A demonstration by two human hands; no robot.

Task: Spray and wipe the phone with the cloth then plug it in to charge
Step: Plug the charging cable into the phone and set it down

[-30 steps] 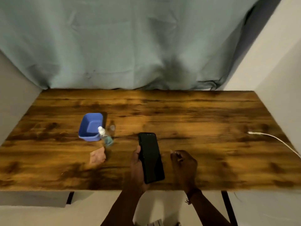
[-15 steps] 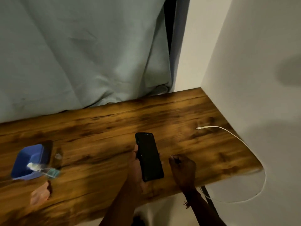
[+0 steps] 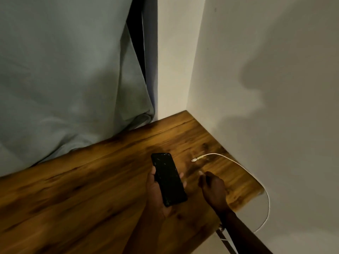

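A black phone [image 3: 168, 178] lies screen-up in my left hand [image 3: 156, 191], held just above the wooden table [image 3: 88, 189]. Its glass shows pale streaks. My right hand [image 3: 212, 187] hovers to the right of the phone, fingers loosely curled with nothing in them. A white charging cable [image 3: 229, 159] lies on the table beyond that hand, its plug tip [image 3: 194, 159] pointing left, a short gap from my fingertips. The cable runs over the table's right edge and loops down beside the wall. The spray bottle and cloth are out of view.
A grey-green curtain [image 3: 64, 79] hangs behind the table. White walls [image 3: 275, 88] close the right side and form a corner at the table's far right end. A dark table leg [image 3: 226, 241] shows under the near edge.
The view has swung right, so the blue tub, bottle and cloth have left the frame. Both hands have moved right toward the cable, the phone still in the left.
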